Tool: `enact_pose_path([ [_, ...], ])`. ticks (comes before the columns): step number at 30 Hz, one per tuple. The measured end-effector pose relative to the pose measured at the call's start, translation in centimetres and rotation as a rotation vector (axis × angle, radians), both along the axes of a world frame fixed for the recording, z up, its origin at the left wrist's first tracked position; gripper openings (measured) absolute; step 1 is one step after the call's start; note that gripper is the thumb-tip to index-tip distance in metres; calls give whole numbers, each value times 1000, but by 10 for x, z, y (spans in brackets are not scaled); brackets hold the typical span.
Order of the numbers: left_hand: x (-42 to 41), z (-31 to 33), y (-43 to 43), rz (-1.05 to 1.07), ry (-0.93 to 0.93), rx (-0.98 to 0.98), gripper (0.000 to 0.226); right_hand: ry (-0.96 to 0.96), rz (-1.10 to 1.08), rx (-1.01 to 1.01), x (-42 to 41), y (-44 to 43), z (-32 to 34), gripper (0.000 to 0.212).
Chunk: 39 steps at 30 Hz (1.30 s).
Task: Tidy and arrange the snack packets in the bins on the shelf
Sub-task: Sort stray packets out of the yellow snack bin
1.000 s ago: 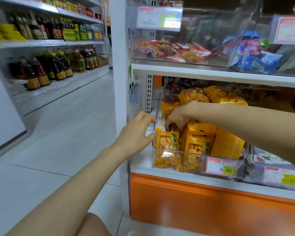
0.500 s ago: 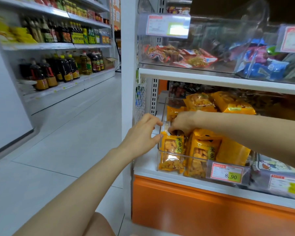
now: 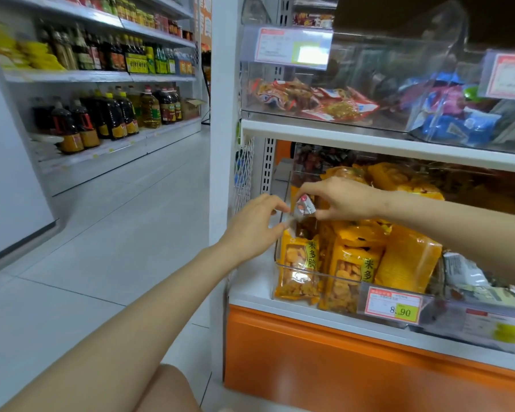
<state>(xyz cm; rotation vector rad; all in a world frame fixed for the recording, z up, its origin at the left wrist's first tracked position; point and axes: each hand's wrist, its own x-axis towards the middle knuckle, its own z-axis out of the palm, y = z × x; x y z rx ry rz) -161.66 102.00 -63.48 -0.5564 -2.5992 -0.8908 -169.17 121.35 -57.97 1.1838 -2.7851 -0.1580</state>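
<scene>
At centre frame, a small packet [image 3: 303,210] is being pinched over the clear bin [image 3: 335,276] by the right hand [image 3: 344,200]; the curled left hand's [image 3: 252,226] hold cannot be told.

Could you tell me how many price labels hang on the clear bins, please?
4: upper left label, upper right label, 8.90 label on the orange-packet bin, lower right label. More may be off-frame.

A single head-worn view looks forward and slightly down from a low position, close, within arm's reach of the lower shelf's [image 3: 252,288] left end. The aisle floor [image 3: 101,248] and bottle shelving [image 3: 107,114] recede at left.
</scene>
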Motion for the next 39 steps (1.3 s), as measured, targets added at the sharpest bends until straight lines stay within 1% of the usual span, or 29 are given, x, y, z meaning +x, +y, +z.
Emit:
enact_pose_path([
  [2,-13,6,1,5,1,-117,30,-66,16,-195,20,13,4,42],
  [5,-37,22,7,-42,-8,-354,33,-85,31,-509,53,33,11,41],
  [8,-61,40,22,-133,-24,-623,36,-151,23,-715,78,56,12,52],
  [10,-75,49,35,-180,-125,-814,38,-196,24,-764,86,69,7,58],
  [12,-88,53,49,-206,-311,-984,42,-199,15,-806,87,80,1,62],
  [14,-98,54,62,-203,-481,-1099,47,-191,12,-848,88,86,-4,60],
  [15,-101,55,68,-191,-532,-1154,49,-186,12,-863,89,88,-6,60],
  [19,-105,49,85,-151,-618,-1394,60,-176,1,-897,90,95,-13,60],
  [22,-110,43,91,-71,-617,-1545,67,-172,6,-896,92,101,-19,57],
  [24,-109,43,94,-39,-603,-1598,67,-172,-2,-888,93,105,-21,57],
  [27,-106,46,101,-59,-562,-1654,59,-203,-3,-893,94,110,-22,59],
  [31,-102,47,104,22,-466,-1703,51,-199,8,-894,101,111,-21,59],
  [33,-102,50,98,26,-450,-1694,47,-196,23,-889,105,109,-21,60],
  [37,-103,47,92,-33,-494,-1561,47,-196,45,-859,106,107,-22,58],
  [39,-101,35,90,-45,-432,-1575,46,-188,52,-865,106,105,-20,50],
])
